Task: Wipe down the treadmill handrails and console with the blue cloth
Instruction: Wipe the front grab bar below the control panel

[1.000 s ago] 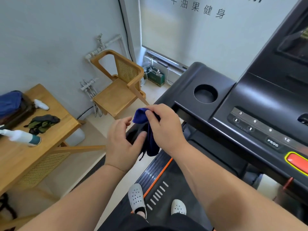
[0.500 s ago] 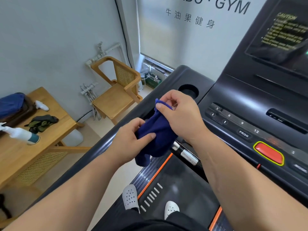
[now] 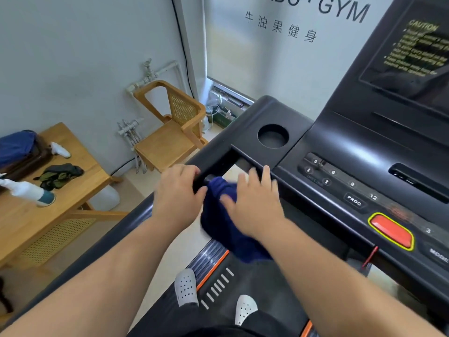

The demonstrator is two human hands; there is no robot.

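The dark blue cloth (image 3: 224, 229) is draped over the black bar at the console's left front and hangs down toward the belt. My right hand (image 3: 252, 205) lies flat on it, fingers straight and spread, pressing it against the bar. To its left, my left hand (image 3: 178, 195) curls its fingers over the same bar, where the left handrail (image 3: 109, 244) meets the console (image 3: 364, 147); its thumb touches the cloth's edge. The handrail slopes down to the lower left under my forearm.
The console carries a round cup holder (image 3: 273, 136), speed buttons and a red stop button (image 3: 391, 231). My white shoes (image 3: 185, 287) stand on the belt. At left are a wooden table (image 3: 80, 198) with a spray bottle (image 3: 31, 192) and a wooden chair (image 3: 170, 142).
Both hands moved forward and down onto the console's front bar. My right hand went from pinching the cloth to lying flat on it; my left hand let go of the cloth and took the bar.
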